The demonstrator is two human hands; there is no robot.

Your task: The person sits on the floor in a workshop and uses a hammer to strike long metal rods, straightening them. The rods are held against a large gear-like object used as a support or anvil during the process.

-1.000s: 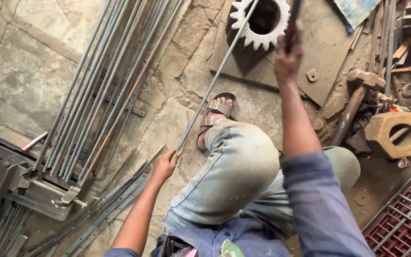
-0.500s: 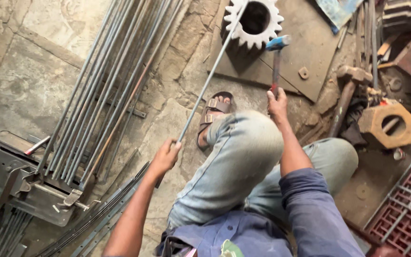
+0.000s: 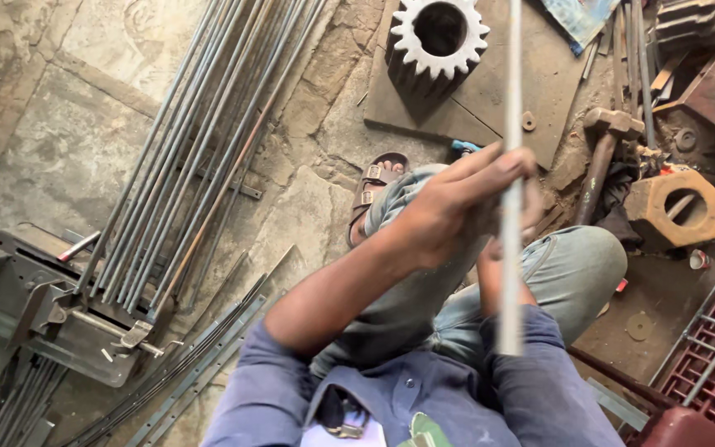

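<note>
Now the person is sitting low over a stone floor [image 3: 68, 157], and the left hand [image 3: 457, 203] is gripping a thin metal rod [image 3: 511, 273] that is standing nearly upright in front of the camera, running from above the top edge of the view down to the lap. Its grip is wrapping closed around the rod, fingers [image 3: 498, 165] curling over the shaft about halfway along the visible length. The right hand [image 3: 531, 207] is sitting mostly hidden behind the left hand and the rod, so whether its grip is closed on anything cannot be told; only its forearm in a blue sleeve [image 3: 531, 364] is showing clearly. A sandalled foot [image 3: 371, 194] is resting on the floor just beyond the bent knees. Behind it a large toothed gear [image 3: 439, 37] is sitting on a flat metal plate [image 3: 490, 99]. A bundle of long steel rods [image 3: 200, 141] is lying diagonally to the left, its lower ends reaching a grey metal machine [image 3: 59, 306]. A hammer [image 3: 606, 153] is lying to the right, near a block with a round hole [image 3: 672, 203].
</note>
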